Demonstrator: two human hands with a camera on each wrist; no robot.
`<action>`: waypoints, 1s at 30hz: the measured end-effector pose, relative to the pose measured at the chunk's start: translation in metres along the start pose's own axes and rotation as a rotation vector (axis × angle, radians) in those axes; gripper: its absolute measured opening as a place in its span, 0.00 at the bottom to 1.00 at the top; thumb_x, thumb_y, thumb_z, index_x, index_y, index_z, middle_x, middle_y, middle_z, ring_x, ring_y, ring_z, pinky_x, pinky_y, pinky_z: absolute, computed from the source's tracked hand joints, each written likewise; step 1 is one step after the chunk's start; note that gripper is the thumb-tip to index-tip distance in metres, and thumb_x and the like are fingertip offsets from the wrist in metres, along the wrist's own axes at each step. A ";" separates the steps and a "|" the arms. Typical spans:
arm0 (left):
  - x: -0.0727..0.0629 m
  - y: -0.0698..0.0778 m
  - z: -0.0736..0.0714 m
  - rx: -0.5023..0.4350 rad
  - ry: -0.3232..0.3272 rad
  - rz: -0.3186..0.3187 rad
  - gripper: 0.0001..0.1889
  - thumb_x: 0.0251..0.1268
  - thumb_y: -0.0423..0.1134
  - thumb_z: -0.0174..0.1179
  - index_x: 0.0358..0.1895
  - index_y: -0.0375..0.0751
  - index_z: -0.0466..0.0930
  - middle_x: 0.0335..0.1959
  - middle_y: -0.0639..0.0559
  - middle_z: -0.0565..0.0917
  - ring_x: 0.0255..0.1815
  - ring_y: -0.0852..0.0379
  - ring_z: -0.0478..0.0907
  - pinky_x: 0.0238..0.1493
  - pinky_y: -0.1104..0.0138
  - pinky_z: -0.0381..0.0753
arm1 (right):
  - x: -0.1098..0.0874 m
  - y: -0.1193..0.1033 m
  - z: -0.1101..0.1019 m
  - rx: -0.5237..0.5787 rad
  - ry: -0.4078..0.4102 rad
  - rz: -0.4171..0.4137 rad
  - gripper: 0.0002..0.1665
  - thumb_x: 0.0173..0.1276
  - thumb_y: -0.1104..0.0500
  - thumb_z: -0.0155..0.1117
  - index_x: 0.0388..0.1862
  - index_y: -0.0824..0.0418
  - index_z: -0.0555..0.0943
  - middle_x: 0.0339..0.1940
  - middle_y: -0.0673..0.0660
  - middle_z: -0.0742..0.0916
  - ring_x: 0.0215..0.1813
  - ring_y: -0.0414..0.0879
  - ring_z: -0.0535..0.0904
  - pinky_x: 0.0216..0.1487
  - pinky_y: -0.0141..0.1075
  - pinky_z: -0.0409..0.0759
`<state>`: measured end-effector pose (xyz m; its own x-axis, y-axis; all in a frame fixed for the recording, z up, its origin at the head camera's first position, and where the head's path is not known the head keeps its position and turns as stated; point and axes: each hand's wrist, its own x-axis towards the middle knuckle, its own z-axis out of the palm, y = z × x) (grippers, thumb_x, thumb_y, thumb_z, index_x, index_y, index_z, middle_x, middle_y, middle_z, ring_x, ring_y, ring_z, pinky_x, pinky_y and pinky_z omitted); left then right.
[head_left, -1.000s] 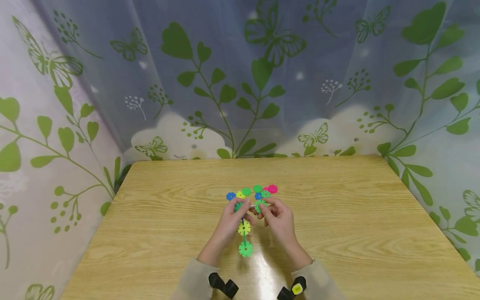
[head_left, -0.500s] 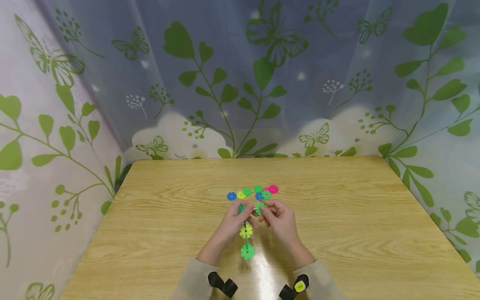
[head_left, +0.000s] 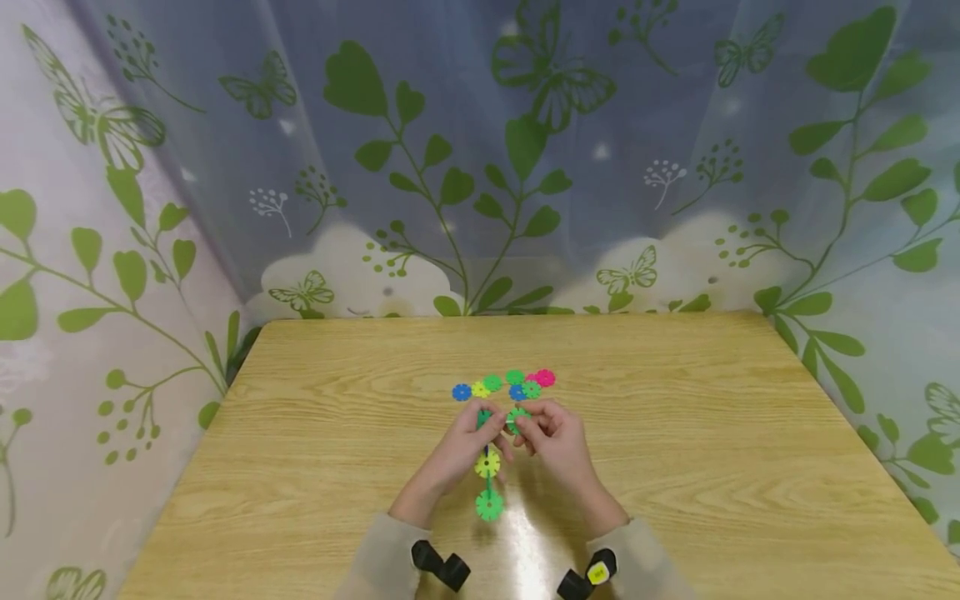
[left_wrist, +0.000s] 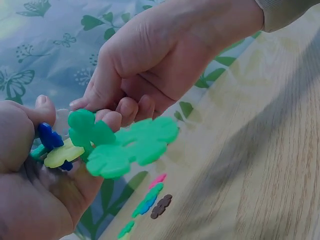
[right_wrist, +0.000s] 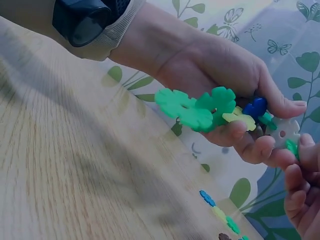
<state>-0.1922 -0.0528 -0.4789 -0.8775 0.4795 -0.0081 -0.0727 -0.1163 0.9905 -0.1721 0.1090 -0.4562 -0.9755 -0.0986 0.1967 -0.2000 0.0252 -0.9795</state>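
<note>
- Here it is: the white notched disc (right_wrist: 283, 134), held up between the two hands above the tabletop (head_left: 675, 467).
- To its left, the left hand (head_left: 459, 446) curls its fingers round the disc chain (head_left: 489, 483), thumb clamped down close to the white disc.
- To its right, the right hand (head_left: 558, 437) has thumb and fingertips pinched together on a small green disc (right_wrist: 292, 148).
- Looks like slot meets slot here, so I'd say go square: line up the notches, cross the edges, press evenly.
- Brace close behind the white disc too, or the push may twist the yellow disc (head_left: 487, 465), which trails from it toward the person.
- Now the views! From the head, the white disc is a pale sliver; the right wrist shows its face and centre hole.
- And below it, beside the loose row of discs (head_left: 492, 383), both wrist views catch a brown disc (left_wrist: 161, 206) that the head view misses.
</note>
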 end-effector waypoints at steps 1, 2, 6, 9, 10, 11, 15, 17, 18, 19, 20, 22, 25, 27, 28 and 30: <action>0.000 0.000 0.000 0.009 0.003 0.006 0.16 0.73 0.45 0.45 0.48 0.32 0.60 0.34 0.30 0.77 0.27 0.45 0.78 0.28 0.43 0.81 | 0.000 0.000 0.000 -0.003 -0.001 0.005 0.09 0.63 0.75 0.58 0.42 0.79 0.75 0.22 0.75 0.79 0.19 0.42 0.74 0.20 0.26 0.74; 0.000 0.000 -0.001 0.021 0.008 0.013 0.17 0.73 0.45 0.45 0.49 0.33 0.60 0.35 0.30 0.77 0.28 0.44 0.78 0.29 0.45 0.82 | 0.000 0.000 0.000 -0.007 -0.002 0.009 0.09 0.63 0.75 0.58 0.43 0.78 0.76 0.22 0.74 0.79 0.18 0.43 0.73 0.20 0.27 0.74; -0.001 0.000 -0.002 0.080 0.020 0.045 0.19 0.72 0.46 0.48 0.55 0.34 0.62 0.42 0.36 0.74 0.30 0.38 0.78 0.33 0.55 0.83 | 0.000 0.003 -0.002 -0.026 0.005 0.015 0.10 0.63 0.73 0.59 0.44 0.75 0.77 0.21 0.73 0.80 0.18 0.45 0.72 0.20 0.27 0.73; -0.001 0.000 -0.003 0.073 0.023 0.042 0.22 0.70 0.47 0.50 0.58 0.36 0.64 0.47 0.40 0.72 0.33 0.34 0.77 0.33 0.51 0.83 | 0.000 0.003 -0.003 -0.044 0.008 0.004 0.11 0.63 0.72 0.60 0.44 0.74 0.78 0.20 0.72 0.79 0.18 0.44 0.73 0.20 0.27 0.73; -0.001 0.000 -0.003 0.060 0.026 0.039 0.22 0.70 0.48 0.51 0.58 0.37 0.64 0.47 0.40 0.72 0.34 0.33 0.77 0.33 0.48 0.83 | 0.000 0.003 -0.003 -0.049 0.005 -0.005 0.11 0.63 0.72 0.60 0.45 0.74 0.78 0.20 0.71 0.79 0.18 0.45 0.73 0.20 0.27 0.74; -0.001 0.000 -0.003 0.051 0.029 0.039 0.22 0.69 0.48 0.52 0.59 0.37 0.65 0.47 0.40 0.72 0.34 0.33 0.77 0.33 0.46 0.83 | 0.000 0.003 -0.004 -0.055 0.000 -0.013 0.12 0.63 0.72 0.60 0.45 0.74 0.78 0.20 0.71 0.79 0.19 0.45 0.73 0.20 0.28 0.74; -0.001 0.000 -0.004 0.008 0.059 0.042 0.23 0.67 0.46 0.56 0.58 0.35 0.66 0.46 0.40 0.73 0.33 0.40 0.78 0.29 0.45 0.83 | 0.001 0.001 -0.005 -0.080 -0.027 -0.040 0.13 0.64 0.71 0.60 0.47 0.74 0.78 0.21 0.71 0.79 0.20 0.50 0.74 0.20 0.30 0.75; 0.000 0.000 -0.004 -0.013 0.088 0.036 0.23 0.66 0.46 0.57 0.56 0.34 0.68 0.45 0.39 0.74 0.30 0.46 0.79 0.27 0.49 0.84 | 0.001 0.001 -0.006 -0.093 -0.038 -0.042 0.14 0.65 0.70 0.59 0.49 0.74 0.78 0.21 0.70 0.79 0.21 0.54 0.74 0.20 0.31 0.76; 0.000 -0.001 -0.004 -0.031 0.104 0.030 0.22 0.66 0.46 0.57 0.55 0.33 0.68 0.45 0.37 0.74 0.30 0.49 0.79 0.26 0.51 0.85 | 0.001 0.001 -0.006 -0.096 -0.040 -0.038 0.14 0.65 0.70 0.59 0.49 0.73 0.78 0.21 0.70 0.79 0.21 0.57 0.74 0.20 0.30 0.76; 0.000 -0.001 -0.005 -0.046 0.121 0.025 0.22 0.65 0.46 0.58 0.54 0.33 0.69 0.45 0.35 0.74 0.29 0.50 0.79 0.26 0.51 0.85 | 0.001 0.001 -0.007 -0.101 -0.040 -0.033 0.14 0.66 0.69 0.58 0.50 0.73 0.78 0.21 0.70 0.80 0.22 0.60 0.74 0.21 0.30 0.76; 0.000 -0.001 -0.005 -0.062 0.139 0.020 0.22 0.65 0.46 0.58 0.53 0.33 0.70 0.44 0.34 0.75 0.28 0.52 0.80 0.26 0.52 0.85 | 0.002 0.001 -0.008 -0.101 -0.036 -0.026 0.14 0.66 0.69 0.58 0.50 0.73 0.78 0.21 0.70 0.80 0.22 0.61 0.74 0.21 0.31 0.76; 0.000 -0.001 -0.006 -0.094 0.165 0.011 0.21 0.65 0.46 0.58 0.52 0.33 0.71 0.44 0.33 0.75 0.28 0.52 0.80 0.27 0.51 0.85 | 0.003 0.002 -0.010 -0.100 -0.026 -0.001 0.14 0.67 0.68 0.57 0.50 0.73 0.78 0.22 0.71 0.79 0.23 0.63 0.74 0.21 0.32 0.77; -0.001 0.000 -0.007 -0.119 0.182 0.008 0.21 0.65 0.45 0.59 0.52 0.32 0.71 0.45 0.35 0.74 0.28 0.52 0.80 0.29 0.47 0.84 | 0.005 0.004 -0.012 -0.104 -0.003 0.046 0.13 0.67 0.68 0.57 0.49 0.72 0.79 0.23 0.73 0.79 0.23 0.62 0.73 0.22 0.33 0.77; -0.001 0.002 -0.008 -0.130 0.182 0.010 0.22 0.65 0.45 0.58 0.54 0.31 0.70 0.47 0.37 0.73 0.28 0.52 0.80 0.30 0.46 0.83 | 0.006 0.006 -0.014 -0.111 0.007 0.076 0.12 0.68 0.67 0.57 0.48 0.70 0.79 0.25 0.74 0.79 0.23 0.61 0.73 0.23 0.34 0.78; -0.002 0.002 -0.008 -0.137 0.181 0.010 0.22 0.65 0.44 0.58 0.54 0.31 0.70 0.48 0.38 0.73 0.28 0.52 0.80 0.30 0.46 0.83 | 0.007 0.007 -0.014 -0.111 0.012 0.088 0.12 0.68 0.67 0.57 0.48 0.70 0.79 0.25 0.75 0.79 0.22 0.59 0.73 0.23 0.34 0.78; -0.005 0.009 -0.006 -0.140 0.175 0.009 0.20 0.67 0.41 0.56 0.55 0.30 0.69 0.49 0.37 0.72 0.28 0.52 0.80 0.30 0.46 0.83 | 0.009 0.015 -0.016 -0.112 0.022 0.101 0.12 0.67 0.67 0.58 0.47 0.69 0.80 0.25 0.74 0.80 0.22 0.57 0.73 0.23 0.36 0.79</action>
<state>-0.1919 -0.0614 -0.4704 -0.9463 0.3213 -0.0349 -0.1190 -0.2458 0.9620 -0.1851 0.1243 -0.4683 -0.9927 -0.0680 0.0996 -0.1086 0.1447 -0.9835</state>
